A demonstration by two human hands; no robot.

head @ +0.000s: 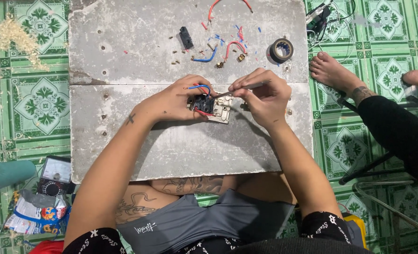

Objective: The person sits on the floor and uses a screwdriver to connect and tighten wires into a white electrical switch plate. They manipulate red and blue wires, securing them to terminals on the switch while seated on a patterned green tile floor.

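Observation:
A beige switch plate (220, 113) with black modules and red and blue wires lies back-up on a grey board (180, 150). My left hand (176, 99) grips the plate's left side, fingers over the black module and wires. My right hand (263, 96) holds a thin screwdriver (237, 90) whose tip points left into the module.
Farther up the board lie a black tape roll (281, 50), a black module (186, 37), wire offcuts (218, 49) and small screws. A multimeter (54, 176) and a crumpled packet (37, 214) sit on the green tiled floor at left. Another person's foot (333, 73) rests at right.

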